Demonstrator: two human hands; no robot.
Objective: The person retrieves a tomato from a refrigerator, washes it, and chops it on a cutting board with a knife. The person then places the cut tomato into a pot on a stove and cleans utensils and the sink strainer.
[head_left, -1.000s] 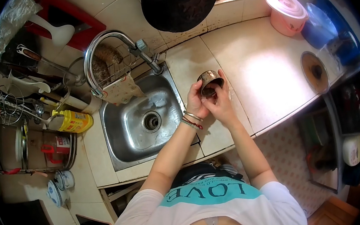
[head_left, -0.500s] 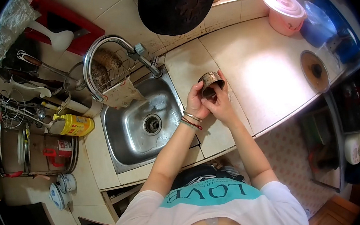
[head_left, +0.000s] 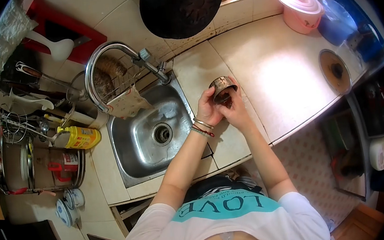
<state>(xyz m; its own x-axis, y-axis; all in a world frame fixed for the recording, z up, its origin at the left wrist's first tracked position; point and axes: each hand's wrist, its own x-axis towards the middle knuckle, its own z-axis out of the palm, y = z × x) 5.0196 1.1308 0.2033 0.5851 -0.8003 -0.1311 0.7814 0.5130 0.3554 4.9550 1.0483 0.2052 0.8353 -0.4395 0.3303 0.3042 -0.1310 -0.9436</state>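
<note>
Over the counter right of the sink, a small metal cup (head_left: 222, 85) with brown stains is held between both hands. It is tilted, with its open mouth facing down towards me. My left hand (head_left: 207, 108) grips the cup's left side, fingers wrapped around it; bangles and a beaded bracelet circle that wrist. On the other side, my right hand (head_left: 234, 111) holds the rim, its thumb near the mouth and some fingers behind the cup. The inside of the cup is mostly shadowed.
To the left lies a steel sink (head_left: 135, 161) under a curved faucet (head_left: 89, 79), with a cloth (head_left: 128, 102) hanging by it. A black pan (head_left: 182, 8) hangs above. Farther right are a pink lidded bucket (head_left: 300, 12) and a glass lid (head_left: 335, 72). A yellow bottle (head_left: 81, 137) stands left.
The cup has tipped slightly, and my right hand's fingers have shifted a little at its rim. Both hands keep hold of it. The whole view has moved slightly.
</note>
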